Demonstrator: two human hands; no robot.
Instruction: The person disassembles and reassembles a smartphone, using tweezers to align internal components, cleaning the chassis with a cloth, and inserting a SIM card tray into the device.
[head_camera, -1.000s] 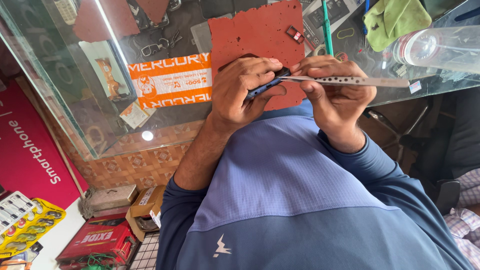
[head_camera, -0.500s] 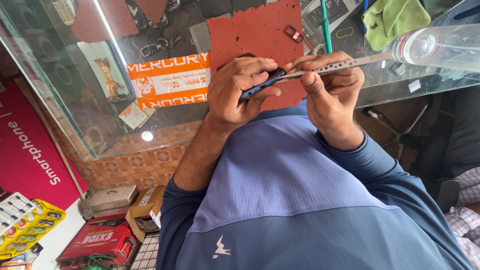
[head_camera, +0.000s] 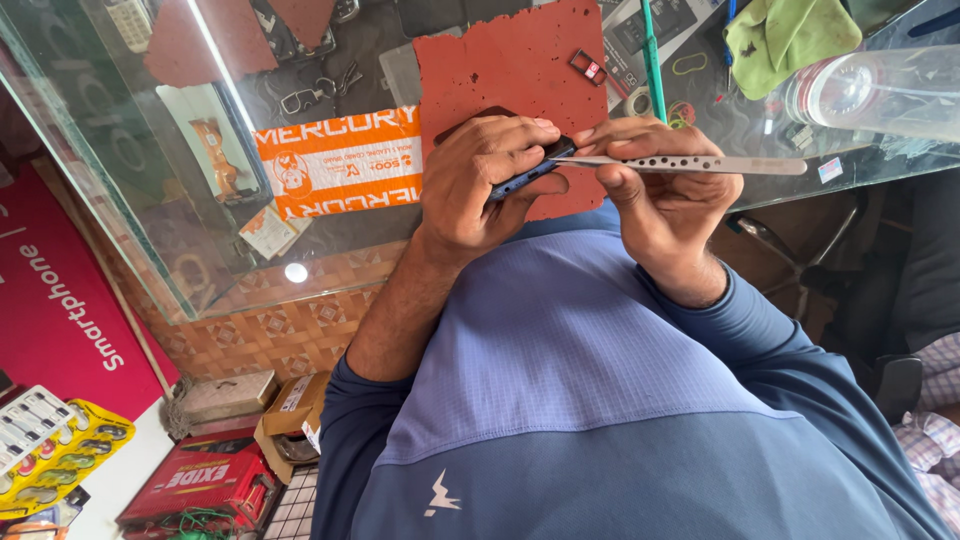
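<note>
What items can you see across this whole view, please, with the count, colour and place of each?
phone: one, dark blue, gripped edge-up over the red mat
tweezers: one, silver with holes, tip at the phone's edge
mat: one, red, on the glass counter
glass counter: one, clear, across the top
orange sticker: one, orange and white, on the glass left of the mat
cloth: one, green, top right
plastic jar: one, clear, lying at right
boxes: several, red, brown and yellow, floor at lower left
left hand: holds the phone
right hand: holds the tweezers
</note>
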